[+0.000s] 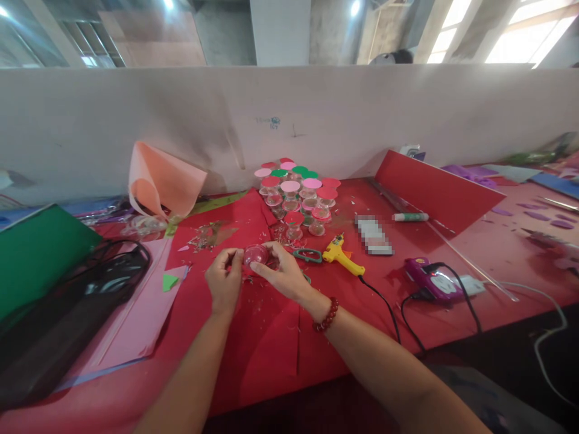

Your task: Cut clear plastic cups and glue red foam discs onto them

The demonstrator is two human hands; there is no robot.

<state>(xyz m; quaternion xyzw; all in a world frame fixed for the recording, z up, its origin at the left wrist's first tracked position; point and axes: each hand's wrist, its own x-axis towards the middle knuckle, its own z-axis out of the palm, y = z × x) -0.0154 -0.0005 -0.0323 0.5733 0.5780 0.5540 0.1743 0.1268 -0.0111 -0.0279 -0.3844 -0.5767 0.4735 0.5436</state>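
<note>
A small clear round plastic cup [254, 255] is held between my two hands, just above the red paper on the table. My left hand [225, 278] pinches at its left side with closed fingers; whether something else small is between them is hidden. My right hand [286, 272], with a red bead bracelet on the wrist, grips the cup from the right, thumb in front and fingers behind. Beyond my hands stand several hourglass-shaped clear cups [294, 230] topped with red, pink and green paper discs [290, 186]. Green-handled scissors [308, 255] lie by my right hand.
A yellow glue gun [344, 255] lies to the right, its cord running to a purple power strip [436, 280]. A glue stick [410, 217] and red card [436, 190] are behind. Left are a black bag [58, 337], pink sheets [149, 325] and green card [45, 259].
</note>
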